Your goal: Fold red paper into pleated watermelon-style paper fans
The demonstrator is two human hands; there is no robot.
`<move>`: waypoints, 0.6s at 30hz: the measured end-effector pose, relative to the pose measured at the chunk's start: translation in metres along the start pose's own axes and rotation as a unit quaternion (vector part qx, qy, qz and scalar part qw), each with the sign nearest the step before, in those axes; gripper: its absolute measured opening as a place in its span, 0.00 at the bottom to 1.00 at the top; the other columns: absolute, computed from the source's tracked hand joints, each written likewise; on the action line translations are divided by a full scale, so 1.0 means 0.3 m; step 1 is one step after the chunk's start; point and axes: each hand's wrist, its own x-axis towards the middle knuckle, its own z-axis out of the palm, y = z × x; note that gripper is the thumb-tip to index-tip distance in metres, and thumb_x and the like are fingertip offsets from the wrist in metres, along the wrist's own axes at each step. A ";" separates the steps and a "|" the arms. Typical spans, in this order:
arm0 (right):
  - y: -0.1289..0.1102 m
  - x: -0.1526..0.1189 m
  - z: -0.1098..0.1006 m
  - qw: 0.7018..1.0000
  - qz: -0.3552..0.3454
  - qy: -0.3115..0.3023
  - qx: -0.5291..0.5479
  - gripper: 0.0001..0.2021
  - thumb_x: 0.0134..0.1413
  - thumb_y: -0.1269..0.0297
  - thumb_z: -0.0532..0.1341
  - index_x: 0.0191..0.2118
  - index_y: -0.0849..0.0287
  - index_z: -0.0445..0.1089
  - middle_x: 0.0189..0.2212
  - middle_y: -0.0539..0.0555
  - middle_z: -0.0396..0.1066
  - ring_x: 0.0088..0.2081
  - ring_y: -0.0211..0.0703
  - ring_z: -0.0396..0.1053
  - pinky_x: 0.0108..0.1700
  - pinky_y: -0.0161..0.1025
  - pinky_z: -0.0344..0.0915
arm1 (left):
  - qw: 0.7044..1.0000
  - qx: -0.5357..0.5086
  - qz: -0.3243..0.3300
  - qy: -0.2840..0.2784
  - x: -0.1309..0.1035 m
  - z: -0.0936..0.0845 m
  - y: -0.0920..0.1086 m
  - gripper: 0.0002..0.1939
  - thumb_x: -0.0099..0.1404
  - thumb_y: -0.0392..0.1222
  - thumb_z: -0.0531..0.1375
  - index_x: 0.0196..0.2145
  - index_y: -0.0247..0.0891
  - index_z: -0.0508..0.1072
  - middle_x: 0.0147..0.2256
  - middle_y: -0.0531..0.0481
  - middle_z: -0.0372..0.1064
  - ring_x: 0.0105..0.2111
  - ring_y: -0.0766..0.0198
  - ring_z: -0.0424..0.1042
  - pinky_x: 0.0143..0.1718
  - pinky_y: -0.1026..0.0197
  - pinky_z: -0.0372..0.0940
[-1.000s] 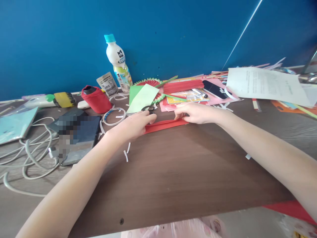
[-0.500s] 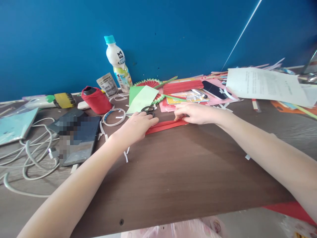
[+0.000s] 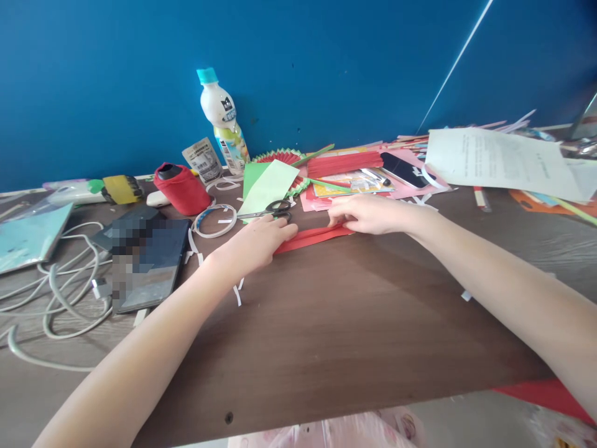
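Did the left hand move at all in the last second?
Yes, slightly. Judged against the scissors lying just beyond it, the left hand has shifted toward the near edge of the table, leaving more of the scissors in view.

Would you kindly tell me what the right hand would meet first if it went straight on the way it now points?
Pointing leftward along the red paper, the right hand would likely meet the left hand; the scissors lie near that line, and depth is unclear.

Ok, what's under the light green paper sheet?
A darker green sheet pokes out left of the light green sheet, a pleated red-and-green paper fan behind and right; their covered parts and anything else underneath are hidden.
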 end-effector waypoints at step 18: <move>-0.025 0.030 0.052 0.992 0.066 0.059 0.092 0.08 0.50 0.63 0.56 0.24 0.58 0.60 0.23 0.49 0.64 0.24 0.35 0.58 0.27 0.34 0.52 | 0.959 -0.272 -0.063 -0.045 0.022 0.003 -0.081 0.12 0.55 0.37 0.47 0.33 0.42 0.68 0.33 0.54 0.70 0.33 0.62 0.67 0.34 0.62 0.58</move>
